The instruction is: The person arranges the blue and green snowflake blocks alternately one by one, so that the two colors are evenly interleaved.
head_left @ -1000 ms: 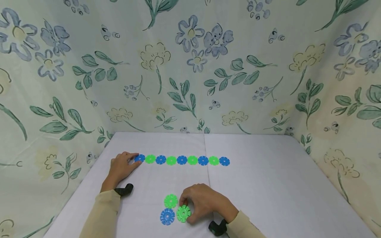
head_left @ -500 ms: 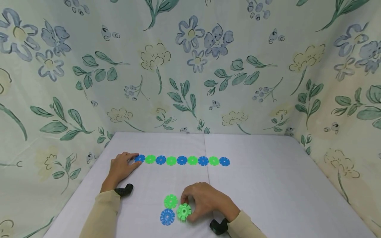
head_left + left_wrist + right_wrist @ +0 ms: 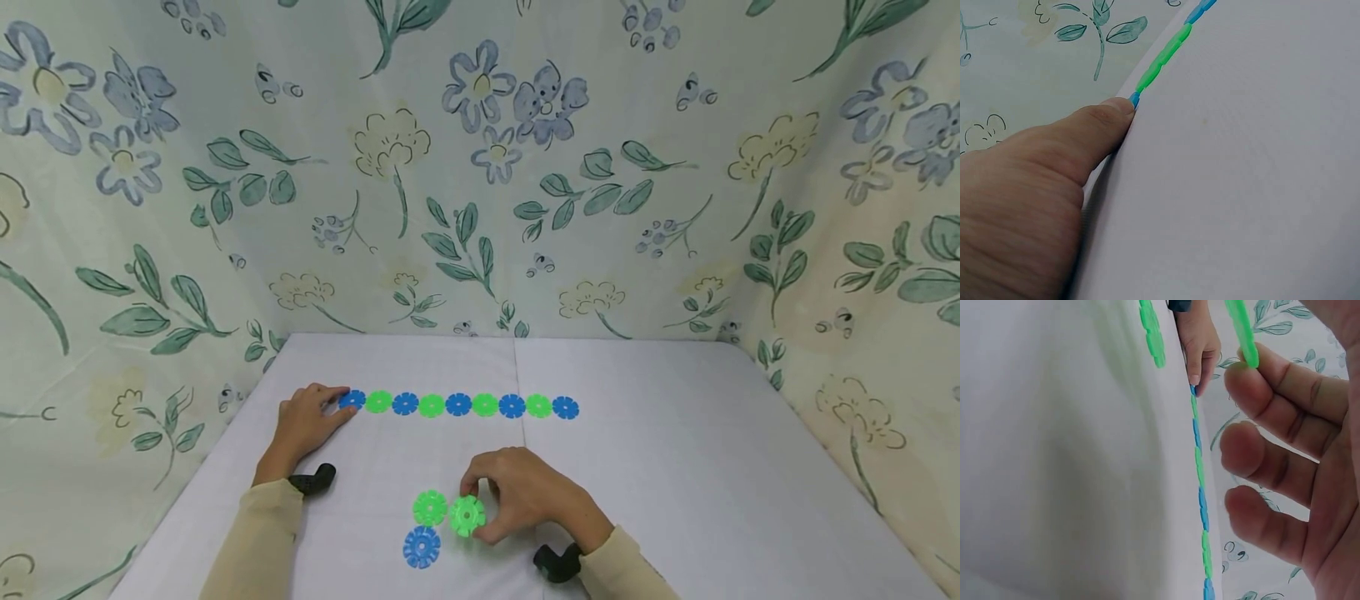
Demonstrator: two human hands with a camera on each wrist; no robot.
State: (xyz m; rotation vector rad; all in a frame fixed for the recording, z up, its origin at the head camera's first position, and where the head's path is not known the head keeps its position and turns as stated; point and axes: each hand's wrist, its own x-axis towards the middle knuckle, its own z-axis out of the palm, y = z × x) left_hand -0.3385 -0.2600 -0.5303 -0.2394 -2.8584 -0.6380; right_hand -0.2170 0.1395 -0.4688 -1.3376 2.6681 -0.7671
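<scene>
My left hand (image 3: pixel 306 423) holds the leftmost blue interlocking disc (image 3: pixel 352 400) between thumb and index finger, at the end of a row of alternating blue and green discs. In the left wrist view, the thumb (image 3: pixel 1100 125) lies against that disc's edge. Nearer the front, my right hand (image 3: pixel 521 492) pinches a green interlocking disc (image 3: pixel 468 517) by its rim, raised off the table. The right wrist view shows this green disc (image 3: pixel 1244 331) edge-on at the fingertips, the other fingers loosely bent. Beside it lie a flat green disc (image 3: pixel 430 507) and a blue disc (image 3: pixel 422 547).
The row ends on the right with a blue disc (image 3: pixel 566 407). A white cloth with creases covers the table (image 3: pixel 675 467). Floral curtains (image 3: pixel 480 208) stand behind and at both sides. A black device (image 3: pixel 557 563) is strapped to the right wrist, another (image 3: pixel 315 479) to the left.
My right hand has lifted the green disc from the table and moved slightly away from me and to the right. The left hand and the row have stayed still.
</scene>
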